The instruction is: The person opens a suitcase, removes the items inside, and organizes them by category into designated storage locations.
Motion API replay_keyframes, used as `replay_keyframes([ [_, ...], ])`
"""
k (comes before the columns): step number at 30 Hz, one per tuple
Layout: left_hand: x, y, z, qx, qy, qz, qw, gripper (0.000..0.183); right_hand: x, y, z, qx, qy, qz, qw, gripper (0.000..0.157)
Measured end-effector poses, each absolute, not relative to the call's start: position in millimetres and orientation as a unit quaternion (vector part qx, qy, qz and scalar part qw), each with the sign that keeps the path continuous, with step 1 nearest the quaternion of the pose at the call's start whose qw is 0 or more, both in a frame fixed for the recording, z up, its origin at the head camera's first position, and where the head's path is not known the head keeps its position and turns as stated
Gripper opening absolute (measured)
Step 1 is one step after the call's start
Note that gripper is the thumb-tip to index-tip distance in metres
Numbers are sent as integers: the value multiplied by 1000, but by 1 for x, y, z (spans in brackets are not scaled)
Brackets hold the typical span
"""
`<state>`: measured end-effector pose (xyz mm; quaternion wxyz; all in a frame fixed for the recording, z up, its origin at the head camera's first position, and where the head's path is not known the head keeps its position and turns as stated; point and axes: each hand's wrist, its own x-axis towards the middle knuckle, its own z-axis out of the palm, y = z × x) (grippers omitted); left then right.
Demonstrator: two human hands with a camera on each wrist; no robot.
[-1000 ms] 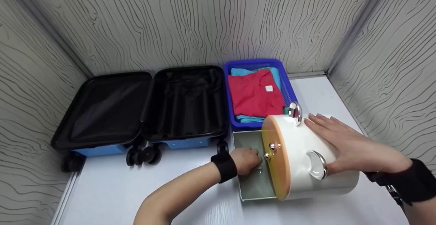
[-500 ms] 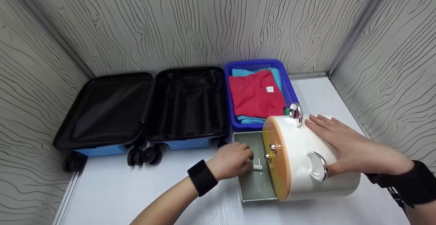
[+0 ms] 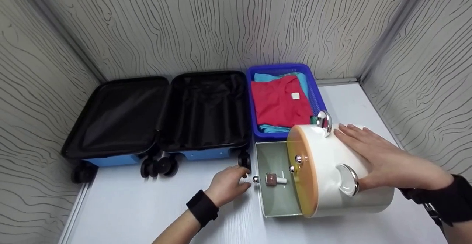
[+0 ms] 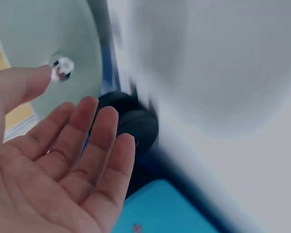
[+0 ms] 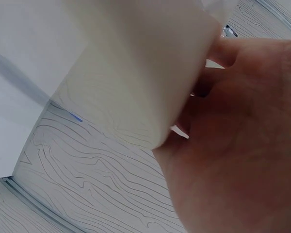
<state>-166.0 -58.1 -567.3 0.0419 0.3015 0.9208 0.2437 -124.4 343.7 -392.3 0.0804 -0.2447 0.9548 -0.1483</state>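
**Operator:** Head view check. Report the position of each hand.

**Inspector:** Right hand point(image 3: 383, 159) lies flat on top of the white round case point(image 3: 354, 170), fingers straight, pressing on its curved shell. That grip is released; nothing is clasped. The right wrist view confirms the palm against the white shell.

**Operator:** And the other one?

**Inspector:** Left hand point(image 3: 226, 185) rests over the table point(image 3: 129, 207), just beside the front of the pulled-out drawer point(image 3: 276, 196). The fingers are relaxed and hold nothing, so this grip is also released. The left wrist view shows an open palm with the fingers loosely spread, the thumb tip close to the small silver knob point(image 4: 62, 69) on the drawer front. Whether the thumb touches the knob cannot be told.

**Operator:** State of the case?

**Inspector:** It lies on its side on the table, orange transparent lid point(image 3: 300, 174) facing left. The drawer extends from its base toward the left. Inside the drawer lies a small bottle point(image 3: 274, 179) with a white cap, flat on the drawer floor, near the lid.

**Operator:** Surroundings?

**Inspector:** A blue basket point(image 3: 254, 126) stands directly behind the drawer, holding a folded red garment point(image 3: 280, 102) on top of teal ones. To its left, a blue suitcase point(image 3: 162, 114) lies fully open, both black-lined halves facing up. One suitcase wheel point(image 3: 244, 160) sits near the left hand and appears dark in the left wrist view.
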Motion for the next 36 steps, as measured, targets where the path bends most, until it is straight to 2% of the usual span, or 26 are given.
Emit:
replay_keyframes([
  [4,-166,-52,-575,296,921,246,58,27,-125,343,-393,-245,954,-151,82,128],
  [13,-168,-40,-581,282,921,263,57,8,-123,343,-392,-252,955,-145,66,127],
  [36,-175,18,-577,324,908,260,61,7,-123,343,-392,-240,955,-152,83,127],
])
